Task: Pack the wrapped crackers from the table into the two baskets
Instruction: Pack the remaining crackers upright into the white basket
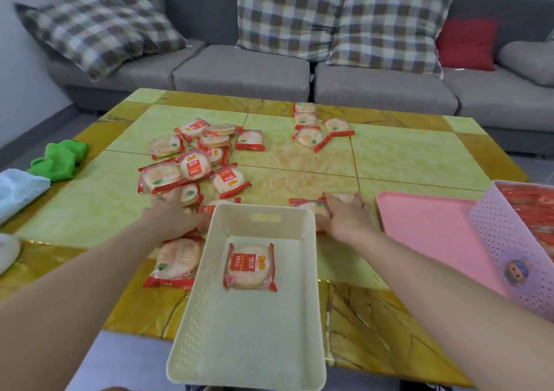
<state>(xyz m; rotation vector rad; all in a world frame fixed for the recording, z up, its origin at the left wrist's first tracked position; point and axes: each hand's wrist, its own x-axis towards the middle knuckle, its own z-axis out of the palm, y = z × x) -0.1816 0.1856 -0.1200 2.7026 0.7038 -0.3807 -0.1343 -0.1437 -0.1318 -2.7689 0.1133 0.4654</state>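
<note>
A cream basket (pixel 209 315) stands at the table's near edge with one wrapped cracker (pixel 250 267) inside. A lilac basket (pixel 506 240) at the right holds several red-wrapped crackers. Several loose crackers lie in a pile (pixel 192 162) at the left centre, a smaller group (pixel 314 126) lies farther back, and one cracker (pixel 177 260) lies beside the cream basket. My left hand (pixel 174 213) reaches into the near end of the pile and closes on a cracker there. My right hand (pixel 344 216) grips a wrapped cracker (pixel 311 206) just behind the cream basket.
A pink tray (pixel 428 225) lies under the lilac basket. A green cloth (pixel 60 159) and a pale blue cloth (pixel 18 189) sit at the table's left edge. A grey sofa (pixel 239 72) with checked cushions stands behind the yellow table (pixel 419 156).
</note>
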